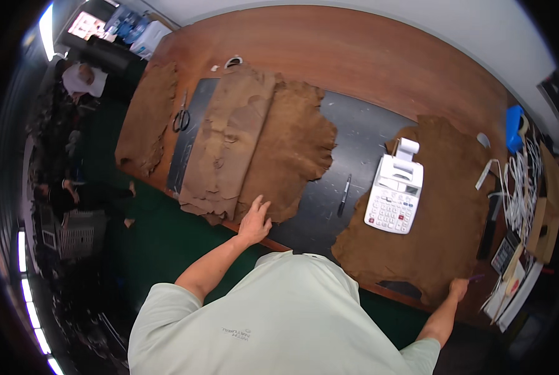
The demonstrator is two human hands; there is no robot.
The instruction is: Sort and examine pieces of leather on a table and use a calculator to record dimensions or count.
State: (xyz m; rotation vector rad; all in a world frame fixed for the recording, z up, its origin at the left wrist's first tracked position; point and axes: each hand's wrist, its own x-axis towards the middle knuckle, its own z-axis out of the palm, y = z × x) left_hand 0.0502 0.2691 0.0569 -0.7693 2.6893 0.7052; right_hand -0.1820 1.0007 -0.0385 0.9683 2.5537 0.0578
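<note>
My left hand (255, 222) lies with fingers spread on the near edge of a brown suede-like leather hide (292, 134). Beside it on the left, a folded hide (220, 144) shows its paler side and partly covers the first. At the table's near right corner my right hand (459, 289) is closed around a slim purple pen-like stick (476, 277). That hand is next to the lower corner of another brown hide (448, 219). On this hide stands a white printing calculator (394, 197) with a paper roll. A dark pen (344, 195) rests between the hides.
A black mat (354, 119) covers part of the wooden table (379, 44). Scissors (181, 119) and a further hide (148, 119) lie at the left. White cables (522, 187), a blue tape dispenser (514, 128) and a cardboard box (545, 219) crowd the right edge. Other people sit at far left.
</note>
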